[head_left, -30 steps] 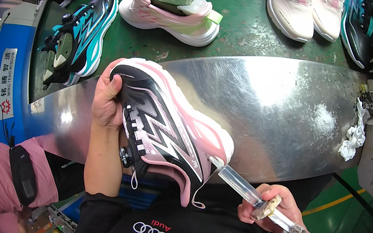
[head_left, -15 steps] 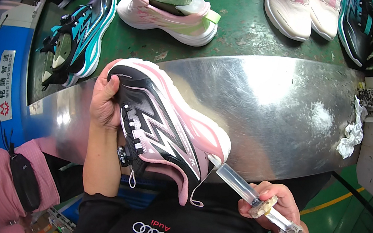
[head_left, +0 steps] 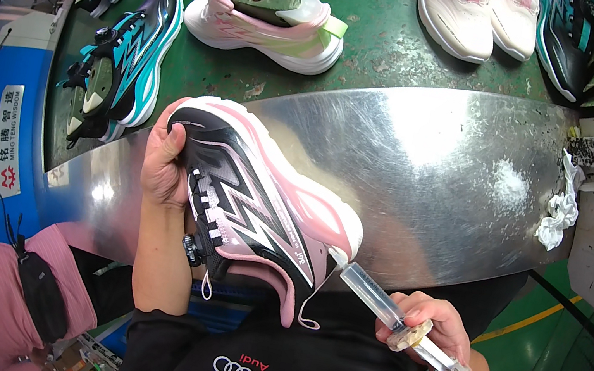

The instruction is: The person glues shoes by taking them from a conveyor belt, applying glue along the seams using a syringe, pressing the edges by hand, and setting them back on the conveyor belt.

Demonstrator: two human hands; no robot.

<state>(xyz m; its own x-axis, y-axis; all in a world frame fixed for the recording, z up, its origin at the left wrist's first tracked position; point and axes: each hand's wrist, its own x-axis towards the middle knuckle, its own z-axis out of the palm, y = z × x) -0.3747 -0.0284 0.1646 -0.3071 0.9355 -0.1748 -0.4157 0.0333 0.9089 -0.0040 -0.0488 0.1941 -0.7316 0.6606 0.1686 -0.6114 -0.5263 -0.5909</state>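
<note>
The left hand (head_left: 167, 164) had its grip around the toe of a pink-and-black sneaker (head_left: 265, 188), tilted over the near edge of the steel desk (head_left: 433, 216). The right hand (head_left: 442, 328) closed its grip on a clear syringe (head_left: 371, 294), its white tip at the heel beside the sole; contact was hard to confirm. Good work here likely meant bracing the sneaker firmly and pressing the plunger gently. The chunky sole looked like moulded foam; cream crust coated the syringe's flange.
</note>
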